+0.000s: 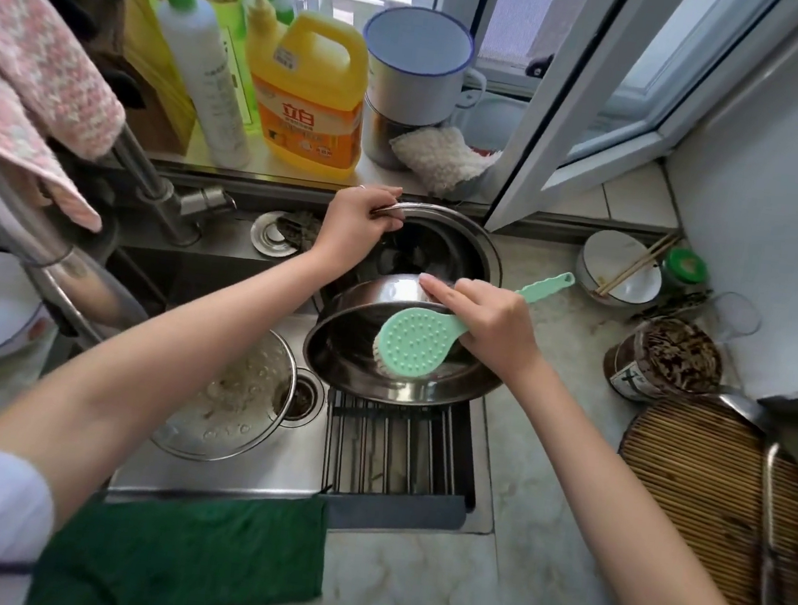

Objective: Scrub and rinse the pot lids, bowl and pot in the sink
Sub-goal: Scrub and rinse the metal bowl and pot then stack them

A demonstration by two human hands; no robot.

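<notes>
The right hand (493, 328) is closed around the handle of a mint-green dish brush (420, 342), with the forefinger stretched along the rim of a steel bowl (372, 299). The round head of the brush lies inside this bowl, bristles down against the inner wall on the near side. The bowl stands tilted over the right part of the sink (218, 475), above a metal drying rack (395, 451) that sits in the basin.

The left hand (356, 220) grips the far rim of a larger steel pot (449, 238), fingers curled over the edge and thumb below. The pot is behind the bowl, at the back of the sink, and the bowl seems to lean against it.

In the left part of the sink lies a glass pot lid (227, 397), dirty with drops and bits of food, just beside the drain (301, 398). A green cloth (189, 557) hangs over the front edge of the counter.

On the window sill stand a yellow detergent bottle (311, 93), a white bottle with a green cap (200, 65) and a white enamel mug (414, 65). On the right counter there is a small bowl with chopsticks (619, 267).
</notes>
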